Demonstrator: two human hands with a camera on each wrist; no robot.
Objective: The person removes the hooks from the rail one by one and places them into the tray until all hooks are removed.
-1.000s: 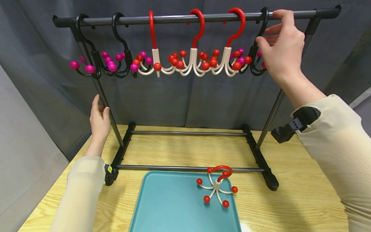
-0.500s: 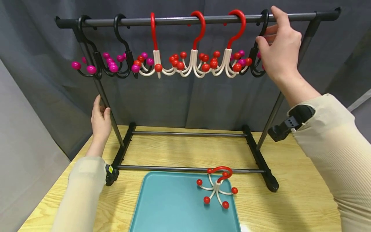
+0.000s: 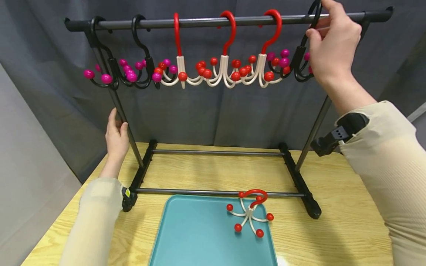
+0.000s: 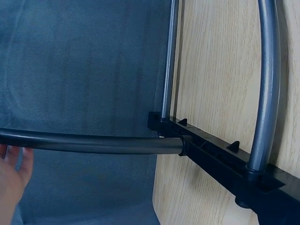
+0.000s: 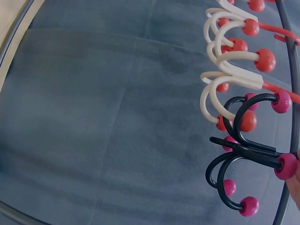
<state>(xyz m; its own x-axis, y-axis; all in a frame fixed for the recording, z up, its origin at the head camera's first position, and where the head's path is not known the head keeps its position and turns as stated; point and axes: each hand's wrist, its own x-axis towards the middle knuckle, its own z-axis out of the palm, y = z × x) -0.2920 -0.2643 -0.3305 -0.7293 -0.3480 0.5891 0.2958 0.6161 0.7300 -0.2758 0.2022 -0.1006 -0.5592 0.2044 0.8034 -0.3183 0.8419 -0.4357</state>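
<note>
My right hand (image 3: 336,44) pinches the hook of a black octopus-style hanger (image 3: 298,61) with magenta balls. Its hook rises above the rack's top rail (image 3: 203,23); whether they touch I cannot tell. In the right wrist view, the black hanger (image 5: 255,152) hangs beside white-armed ones, with only a sliver of hand showing. My left hand (image 3: 117,142) holds the rack's left post (image 3: 114,99) partway up, thumb on one side and fingers on the other. The left wrist view shows that hand (image 4: 14,180) at the edge of the post (image 4: 103,143).
Several hangers hang from the rail: red-hooked white ones (image 3: 223,70) in the middle and black ones (image 3: 145,62) at left. Below, a white hanger with red balls (image 3: 249,213) lies on a teal tray (image 3: 186,232). The rack's feet (image 3: 301,192) stand on a wooden table (image 3: 213,170).
My right hand has lifted the black hanger upward and shifted it right along the rail, its hook now higher. The left hand stays at the post.
</note>
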